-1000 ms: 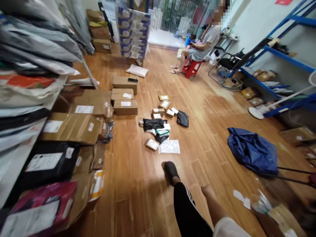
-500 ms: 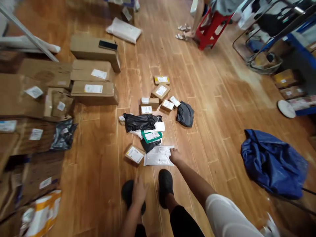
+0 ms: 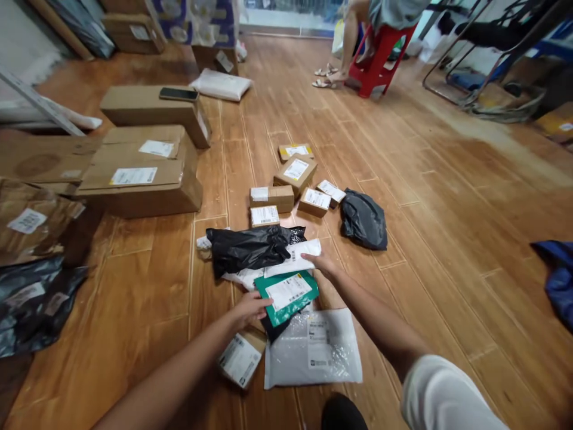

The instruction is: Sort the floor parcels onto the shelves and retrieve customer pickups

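Note:
My left hand (image 3: 251,307) pinches the left edge of a green mailer bag (image 3: 292,300) with a white label. My right hand (image 3: 320,263) grips the right end of a flat white mailer bag (image 3: 293,258), just above the green one. A crumpled black plastic parcel (image 3: 246,248) partly covers the white mailer's far left side. Below the green mailer lies a large white padded envelope (image 3: 293,358) with a printed label. A small cardboard box (image 3: 242,357) sits left of it, under my left forearm.
Several small labelled cardboard boxes (image 3: 295,172) cluster beyond the bags, with a dark grey plastic parcel (image 3: 363,219) to their right. Larger cardboard boxes (image 3: 134,200) line the left, one bearing a phone (image 3: 179,94). A person sits on a red stool (image 3: 385,60) at the back.
My view has moved closer and tilted up. My right hand left the large white envelope and took hold of the white mailer. My left hand rose from near my foot and gripped the green mailer.

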The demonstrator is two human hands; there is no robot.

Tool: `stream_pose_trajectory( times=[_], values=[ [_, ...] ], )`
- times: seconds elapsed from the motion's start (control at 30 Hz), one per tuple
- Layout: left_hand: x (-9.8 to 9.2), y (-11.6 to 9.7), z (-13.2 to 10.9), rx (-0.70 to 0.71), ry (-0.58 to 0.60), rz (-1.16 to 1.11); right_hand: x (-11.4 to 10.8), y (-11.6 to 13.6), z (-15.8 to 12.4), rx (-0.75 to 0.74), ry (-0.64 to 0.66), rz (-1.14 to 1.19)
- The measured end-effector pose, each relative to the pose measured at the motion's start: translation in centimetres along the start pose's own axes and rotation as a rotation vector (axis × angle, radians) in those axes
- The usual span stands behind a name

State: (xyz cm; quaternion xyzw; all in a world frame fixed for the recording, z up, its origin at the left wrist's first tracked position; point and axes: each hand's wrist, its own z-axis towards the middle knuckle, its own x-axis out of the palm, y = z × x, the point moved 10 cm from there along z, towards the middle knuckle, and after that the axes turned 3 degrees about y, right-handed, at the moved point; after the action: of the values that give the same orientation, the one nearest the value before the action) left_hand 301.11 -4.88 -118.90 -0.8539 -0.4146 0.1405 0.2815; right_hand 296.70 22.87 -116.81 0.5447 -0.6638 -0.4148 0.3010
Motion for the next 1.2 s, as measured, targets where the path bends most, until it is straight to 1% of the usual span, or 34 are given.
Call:
stream_pose_trajectory(
  times=[0.07, 0.1, 0.13, 0.17, 0.2, 0.27, 0.33, 0.4, 0.43, 0.47, 0.5, 0.57, 0.6, 0.63, 0.67, 0.7, 0.73, 0.77, 0.8, 0.83, 0.9, 0.93, 1.0, 1.03, 1.07, 1.1, 1.13, 1.17, 1.2],
  values=[
    [0.5, 1.5, -1.1, -0.032, 0.052, 0.052, -2.0, -0.8, -2.9, 0.02, 0.011, 0.109],
    [0.3, 2.1, -1.6, -0.041, 0.049, 0.079, -3.1, -1.1, -4.5, 0.033, 0.006, 0.149],
    [-0.2, 2.3, -1.9, -0.029, 0.012, 0.122, -4.3, -1.4, -6.1, 0.045, -0.006, 0.177],
    [-1.0, 2.0, -2.2, 0.013, -0.051, 0.188, -5.3, -1.7, -7.5, 0.057, -0.019, 0.205],
    [-1.7, 1.1, -2.4, 0.084, -0.123, 0.268, -6.2, -1.9, -8.9, 0.069, -0.03, 0.238],
    [-2.2, -2.1, -3.3, 0.289, -0.24, 0.41, -7.0, -2.2, -11.3, 0.094, -0.028, 0.318],
    [-1.3, -6.1, -4.9, 0.506, -0.286, 0.505, -6.3, -2.2, -13.1, 0.124, 0.029, 0.381],
    [0.5, -9.7, -6.7, 0.662, -0.265, 0.554, -4.4, -1.8, -14.5, 0.151, 0.143, 0.364],
    [1.7, -10.8, -7.2, 0.689, -0.204, 0.581, -3.1, -1.4, -15.1, 0.16, 0.215, 0.33],
    [3.3, -11.0, -7.5, 0.669, -0.081, 0.595, -1.7, -1.1, -15.8, 0.163, 0.289, 0.29],
    [5.1, -10.4, -7.6, 0.606, 0.099, 0.584, -0.2, -0.8, -16.4, 0.166, 0.369, 0.249],
    [8.5, -7.1, -8.5, 0.416, 0.492, 0.477, 2.6, -0.7, -17.5, 0.179, 0.541, 0.166],
    [9.6, -5.1, -9.3, 0.327, 0.632, 0.411, 3.7, -1.0, -17.8, 0.183, 0.608, 0.114],
    [10.0, -3.3, -10.0, 0.265, 0.715, 0.37, 4.0, -1.4, -17.6, 0.174, 0.609, 0.052],
    [10.0, -1.8, -10.5, 0.229, 0.744, 0.367, 3.5, -2.0, -16.8, 0.153, 0.538, -0.016],
    [9.5, -0.4, -10.7, 0.208, 0.737, 0.396, 2.4, -2.6, -15.7, 0.126, 0.412, -0.082],
    [8.7, 0.6, -10.8, 0.196, 0.716, 0.438, 1.0, -3.2, -14.5, 0.1, 0.258, -0.137],
    [7.9, 1.2, -10.8, 0.186, 0.695, 0.471, -0.4, -3.9, -13.6, 0.085, 0.116, -0.177],
    [7.0, 1.3, -10.7, 0.177, 0.672, 0.477, -1.3, -4.8, -12.8, 0.09, 0.019, -0.201],
    [6.2, 0.9, -10.3, 0.173, 0.643, 0.452, -1.5, -5.8, -12.2, 0.111, -0.015, -0.213],
    [4.6, -1.2, -8.8, 0.212, 0.557, 0.403, -0.8, -7.5, -11.2, 0.154, 0.023, -0.218],
    [4.0, -2.7, -7.9, 0.278, 0.493, 0.433, -0.3, -7.8, -11.0, 0.157, 0.056, -0.214],
    [3.3, -6.3, -6.4, 0.487, 0.319, 0.6, 1.1, -7.3, -11.3, 0.114, 0.145, -0.196],
    [3.3, -7.9, -5.9, 0.595, 0.229, 0.697, 1.8, -6.5, -11.8, 0.077, 0.202, -0.185],
    [3.6, -9.0, -5.7, 0.682, 0.153, 0.779, 2.6, -5.7, -12.6, 0.04, 0.266, -0.175],
    [4.1, -9.7, -5.6, 0.742, 0.108, 0.833, 3.3, -5.0, -13.7, 0.01, 0.334, -0.167],
    [4.8, -9.7, -5.6, 0.768, 0.107, 0.864, 4.1, -4.4, -14.9, -0.016, 0.404, -0.155],
    [5.6, -9.1, -5.7, 0.762, 0.149, 0.879, 4.7, -3.9, -16.1, -0.036, 0.464, -0.137],
    [6.5, -8.1, -6.1, 0.737, 0.22, 0.881, 5.2, -3.7, -17.3, -0.047, 0.514, -0.115]
  ],
)
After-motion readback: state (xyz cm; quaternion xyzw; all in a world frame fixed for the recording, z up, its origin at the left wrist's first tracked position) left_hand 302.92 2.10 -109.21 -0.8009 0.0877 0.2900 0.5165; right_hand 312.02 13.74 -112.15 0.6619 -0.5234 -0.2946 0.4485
